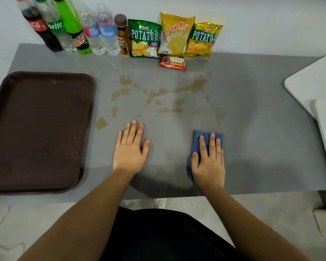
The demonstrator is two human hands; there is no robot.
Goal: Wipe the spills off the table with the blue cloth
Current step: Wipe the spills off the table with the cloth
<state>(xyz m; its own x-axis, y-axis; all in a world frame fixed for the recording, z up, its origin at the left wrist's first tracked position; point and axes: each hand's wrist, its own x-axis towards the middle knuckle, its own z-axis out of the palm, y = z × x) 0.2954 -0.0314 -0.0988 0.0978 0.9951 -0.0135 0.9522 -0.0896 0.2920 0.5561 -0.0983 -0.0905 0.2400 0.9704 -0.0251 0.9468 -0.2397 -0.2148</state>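
Brown spills (164, 93) lie in several patches across the middle of the grey table (262, 147), from a puddle near the tray (101, 123) to blots at the right (199, 82). A folded blue cloth (198, 142) rests near the front edge, below the spills. My right hand (209, 162) lies flat on top of the cloth, fingers spread, covering most of it. My left hand (131, 147) lies flat and open on the bare table, just below the spills, holding nothing.
A dark brown tray (38, 129) fills the left side. Along the back stand several drink bottles (72, 27) and chip bags (175, 34), with a fudge bar (172, 63) in front. White furniture (316, 81) juts in at the right.
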